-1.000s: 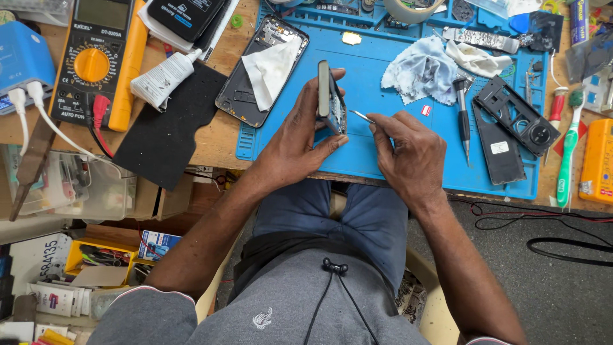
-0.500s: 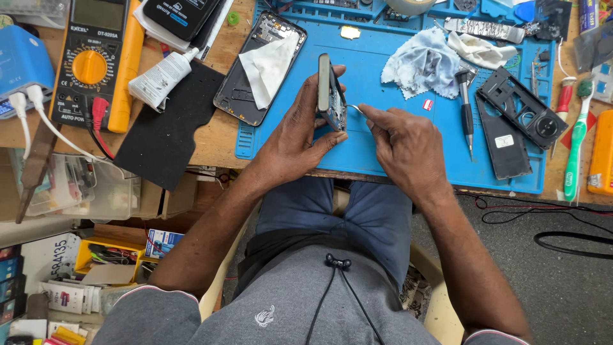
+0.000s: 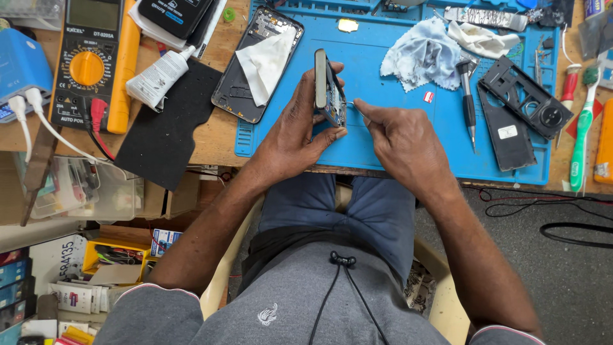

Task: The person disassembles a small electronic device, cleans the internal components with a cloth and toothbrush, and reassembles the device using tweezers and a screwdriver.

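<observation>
Head view, looking down on a repair bench. We see the left hand (image 3: pixel 295 131) closed around an opened smartphone (image 3: pixel 329 89), held on edge above the blue work mat (image 3: pixel 383 137); thumb on the near side, fingers wrapped behind, so the phone stands approx. upright in the grip w/ its exposed internals facing right. The right hand (image 3: pixel 403 137) is pinched shut on a thin metal tool (image 3: pixel 355 107), prob. tweezers or a probe (too fine to tell which); its tip meets the phone's open face just beside the left thumb. Both hands hover over the mat's near edge, close together, w/ the phone between them.

Around the grip: a second phone back shell (image 3: pixel 252 64) w/ a white tissue (image 3: pixel 265 64) lying in it, left of the held phone, straddling the mat's edge. A crumpled pale cloth (image 3: pixel 421 57) lies on the mat to the right, a dark-handled screwdriver (image 3: pixel 468 102) beside it, then a black plastic frame (image 3: pixel 527 99). A green toothbrush (image 3: pixel 582 131) sits at the far right. On the wooden bench at left: a yellow multimeter (image 3: pixel 86 61), a white adhesive tube (image 3: pixel 156 76), a black pad (image 3: pixel 169 124).
</observation>
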